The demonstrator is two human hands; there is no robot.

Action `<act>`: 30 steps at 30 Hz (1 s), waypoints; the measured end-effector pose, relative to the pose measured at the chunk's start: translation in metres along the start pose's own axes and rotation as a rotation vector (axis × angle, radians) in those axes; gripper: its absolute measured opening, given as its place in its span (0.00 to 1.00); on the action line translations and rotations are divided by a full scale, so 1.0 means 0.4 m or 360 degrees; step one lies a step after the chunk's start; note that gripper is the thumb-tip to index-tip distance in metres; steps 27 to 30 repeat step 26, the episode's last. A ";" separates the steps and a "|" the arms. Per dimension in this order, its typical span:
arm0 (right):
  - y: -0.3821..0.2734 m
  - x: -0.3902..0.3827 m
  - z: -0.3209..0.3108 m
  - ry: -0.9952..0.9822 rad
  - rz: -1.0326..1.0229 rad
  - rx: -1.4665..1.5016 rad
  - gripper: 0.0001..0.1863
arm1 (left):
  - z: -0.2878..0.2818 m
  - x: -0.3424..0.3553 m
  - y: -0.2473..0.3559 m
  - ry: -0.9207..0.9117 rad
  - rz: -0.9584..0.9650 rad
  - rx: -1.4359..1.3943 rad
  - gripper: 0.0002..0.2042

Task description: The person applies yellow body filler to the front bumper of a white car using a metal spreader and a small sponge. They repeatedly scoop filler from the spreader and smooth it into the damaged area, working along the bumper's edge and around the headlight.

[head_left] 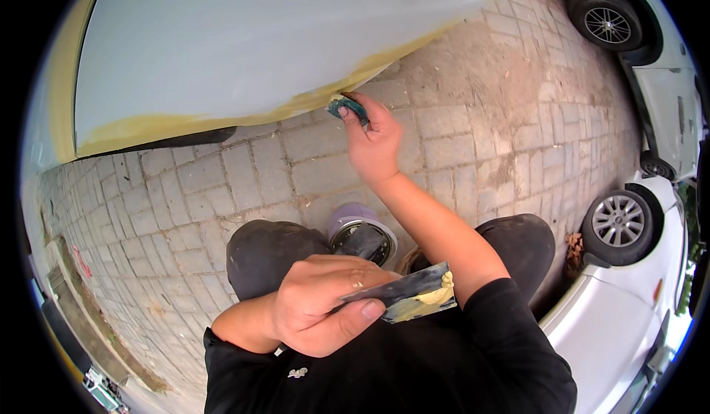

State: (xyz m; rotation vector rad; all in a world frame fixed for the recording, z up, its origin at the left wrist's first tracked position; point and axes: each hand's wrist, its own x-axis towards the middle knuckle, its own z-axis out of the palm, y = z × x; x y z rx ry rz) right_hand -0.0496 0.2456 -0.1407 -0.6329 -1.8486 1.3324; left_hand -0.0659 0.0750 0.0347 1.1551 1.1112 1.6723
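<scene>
My right hand [376,137] is stretched forward, its fingers closed around a small dark green filler spreader [350,109] with yellowish filler on its tip. The spreader is at the lower edge of a pale grey car body panel [244,37]; I cannot tell whether it touches. A band of yellow filler [163,126] runs along that edge. Close to my chest, my left hand [325,303] grips a flat dark putty plate [403,288] between thumb and fingers. Soft yellow filler [442,293] lies on the plate's far end, and its near end is hidden in the hand.
Between my knees stands a lilac can [355,211] with a dark, flat piece on top. Brick paving [222,185] spreads beneath the panel. White cars with wheels [617,225] are parked on the right, beside dry leaves [575,250]. A kerb [96,318] lies left.
</scene>
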 end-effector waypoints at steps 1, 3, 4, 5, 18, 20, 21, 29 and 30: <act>-0.011 0.000 -0.004 -0.0138 -0.0099 -0.0038 0.13 | 0.000 0.000 -0.001 -0.0008 -0.0009 0.0003 0.11; 0.019 -0.006 -0.015 0.0001 -0.0005 0.0010 0.12 | -0.002 -0.002 -0.003 -0.0020 -0.0029 0.0010 0.11; 0.039 -0.008 -0.020 0.0066 0.0045 0.0037 0.11 | -0.001 0.000 -0.003 -0.0014 -0.0017 0.0010 0.11; 0.053 0.001 -0.028 0.0183 0.0177 0.0192 0.11 | -0.001 0.003 -0.001 -0.0004 0.0000 0.0008 0.11; 0.055 0.062 -0.011 0.0476 0.0870 0.0818 0.08 | 0.000 0.000 0.008 -0.0032 -0.0037 0.0019 0.11; 0.043 0.056 0.004 0.0494 0.0851 0.0798 0.08 | 0.001 -0.002 0.009 -0.0034 -0.0031 0.0009 0.11; 0.037 0.051 0.009 0.0478 0.0835 0.0764 0.08 | 0.001 -0.003 0.009 -0.0035 -0.0029 0.0004 0.12; 0.009 0.031 0.037 0.0494 0.0931 0.0722 0.10 | 0.005 -0.006 0.001 -0.0013 0.0000 0.0004 0.12; 0.009 0.031 0.037 0.0494 0.0931 0.0722 0.10 | 0.005 -0.006 0.001 -0.0013 0.0000 0.0004 0.12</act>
